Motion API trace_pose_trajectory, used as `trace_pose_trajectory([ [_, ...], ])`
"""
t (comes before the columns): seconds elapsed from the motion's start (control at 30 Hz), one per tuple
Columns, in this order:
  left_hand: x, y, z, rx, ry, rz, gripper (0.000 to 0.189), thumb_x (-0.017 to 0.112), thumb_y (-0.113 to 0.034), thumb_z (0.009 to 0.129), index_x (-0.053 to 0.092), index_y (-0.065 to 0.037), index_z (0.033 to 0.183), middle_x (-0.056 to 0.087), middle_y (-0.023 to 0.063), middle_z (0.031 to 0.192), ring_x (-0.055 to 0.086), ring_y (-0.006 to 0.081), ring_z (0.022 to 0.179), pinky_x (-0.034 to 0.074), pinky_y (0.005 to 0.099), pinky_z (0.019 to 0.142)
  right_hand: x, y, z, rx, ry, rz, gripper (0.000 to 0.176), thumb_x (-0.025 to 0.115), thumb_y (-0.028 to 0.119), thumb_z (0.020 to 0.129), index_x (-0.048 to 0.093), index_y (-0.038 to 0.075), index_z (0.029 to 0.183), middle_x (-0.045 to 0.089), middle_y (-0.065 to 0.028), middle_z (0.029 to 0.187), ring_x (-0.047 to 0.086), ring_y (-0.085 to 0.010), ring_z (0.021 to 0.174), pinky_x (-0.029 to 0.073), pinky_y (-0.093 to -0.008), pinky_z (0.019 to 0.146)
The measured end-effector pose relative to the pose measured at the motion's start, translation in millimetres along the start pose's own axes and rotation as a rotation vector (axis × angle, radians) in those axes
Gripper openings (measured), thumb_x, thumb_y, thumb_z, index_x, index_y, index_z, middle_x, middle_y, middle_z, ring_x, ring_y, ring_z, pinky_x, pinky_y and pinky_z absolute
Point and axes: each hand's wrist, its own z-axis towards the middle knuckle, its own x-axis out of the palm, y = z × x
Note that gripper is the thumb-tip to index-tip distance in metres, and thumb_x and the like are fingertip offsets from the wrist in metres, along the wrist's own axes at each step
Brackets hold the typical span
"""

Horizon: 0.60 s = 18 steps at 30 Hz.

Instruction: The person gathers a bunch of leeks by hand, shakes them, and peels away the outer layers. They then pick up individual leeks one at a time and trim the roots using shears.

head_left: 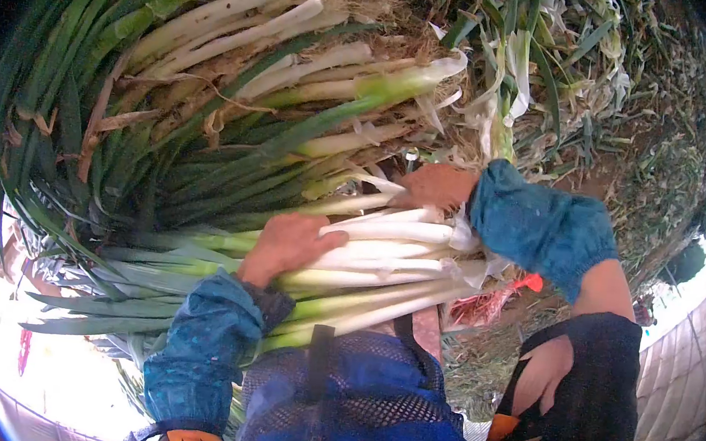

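Peeled white leeks (392, 255) lie side by side across my lap, their green leaves (116, 307) pointing left. My left hand (292, 244) rests over the leeks near where white turns to green, its fingers curved round their upper side. At the white ends, my right hand (438, 186) is bent in at the far side of the bunch; its fingers are mostly hidden, and what it holds cannot be made out. Blue sleeve covers are on both forearms. Unpeeled leeks with roots and soil (244, 28) are heaped just beyond the bunch.
Peeled skins and leaf scraps (592, 73) cover the ground at the upper right. Red strings (481, 307) lie beside the white ends, right of my lap. A pale quilted sheet (686, 367) is at the far right.
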Motion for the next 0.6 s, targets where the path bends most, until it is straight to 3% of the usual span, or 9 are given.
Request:
trace_pose_trajectory([
  [0.13,2,-8,-15,0.069,-0.12,-0.024,0.058,0.049,-0.057,0.081,0.061,-0.004,0.099,0.06,0.0208,0.097,0.056,0.0345,0.094,0.043,0.0432,0.081,-1,22,-36,-0.069,-0.068,-0.035,0.05,0.047,0.049,0.085,0.059,0.001,0.089,0.059,-0.0223,0.066,0.06,-0.04,0.065,0.049,-0.0491,0.062],
  [0.23,-2,-10,-20,-0.023,-0.186,-0.093,0.06,0.053,-0.054,0.08,0.056,0.001,0.104,0.056,0.0231,0.098,0.053,0.0378,0.092,0.042,0.0435,0.082,5,25,-46,-0.116,-0.108,-0.047,0.045,0.047,0.044,0.086,0.059,0.001,0.084,0.059,-0.0209,0.065,0.061,-0.0388,0.064,0.048,-0.0491,0.059],
  [0.27,11,3,-13,0.066,-0.306,0.025,0.059,0.052,-0.05,0.082,0.052,0.005,0.104,0.053,0.0244,0.098,0.052,0.0394,0.089,0.041,0.0447,0.083,6,27,-45,-0.088,-0.09,-0.04,0.043,0.047,0.043,0.086,0.058,0.001,0.084,0.059,-0.0207,0.065,0.061,-0.0383,0.064,0.049,-0.0484,0.058],
  [0.3,15,10,-5,0.099,-0.254,0.073,0.057,0.051,-0.049,0.083,0.052,0.004,0.103,0.053,0.0238,0.098,0.052,0.0398,0.088,0.041,0.0453,0.084,6,32,-43,-0.062,-0.072,-0.03,0.041,0.048,0.041,0.086,0.058,0.001,0.084,0.059,-0.0205,0.065,0.061,-0.0378,0.064,0.049,-0.0477,0.057],
  [0.33,16,16,4,0.132,-0.199,0.12,0.054,0.051,-0.047,0.084,0.052,0.003,0.103,0.053,0.0233,0.099,0.052,0.0401,0.087,0.04,0.0459,0.084,5,39,-42,0.014,-0.036,-0.064,0.023,0.054,0.022,0.076,0.061,0.002,0.085,0.062,-0.0188,0.067,0.064,-0.0352,0.066,0.051,-0.0449,0.059],
  [0.37,14,20,13,0.17,-0.144,0.164,0.052,0.05,-0.046,0.085,0.053,0.002,0.103,0.052,0.0228,0.099,0.051,0.0404,0.085,0.04,0.0465,0.084,6,45,-42,-0.013,-0.067,-0.066,0.023,0.054,0.022,0.076,0.061,0.002,0.085,0.062,-0.0188,0.067,0.064,-0.0352,0.066,0.05,-0.0448,0.059],
  [0.47,-14,27,45,0.451,0.351,0.232,0.049,0.046,-0.044,0.089,0.053,0.0,0.112,0.055,0.0199,0.106,0.054,0.0338,0.092,0.04,0.0418,0.087,1,47,-46,-0.072,-0.177,-0.092,0.023,0.054,0.023,0.076,0.061,0.002,0.085,0.062,-0.0188,0.067,0.064,-0.0351,0.065,0.05,-0.0443,0.059],
  [0.57,-45,-16,17,0.047,0.449,-0.686,0.05,0.043,-0.044,0.092,0.054,-0.002,0.118,0.057,0.0174,0.112,0.056,0.0257,0.097,0.041,0.036,0.087,6,46,-55,-0.137,-0.28,-0.095,0.023,0.054,0.023,0.076,0.061,0.003,0.085,0.062,-0.0187,0.068,0.063,-0.035,0.064,0.05,-0.0439,0.058],
  [0.6,-14,10,46,0.016,0.487,-0.613,0.053,0.041,-0.045,0.093,0.054,-0.001,0.119,0.059,0.0158,0.114,0.056,0.0206,0.098,0.042,0.0326,0.086,6,46,-59,-0.174,-0.39,-0.148,0.021,0.055,0.023,0.075,0.06,0.004,0.083,0.062,-0.0162,0.069,0.063,-0.0336,0.065,0.049,-0.0434,0.058],
])
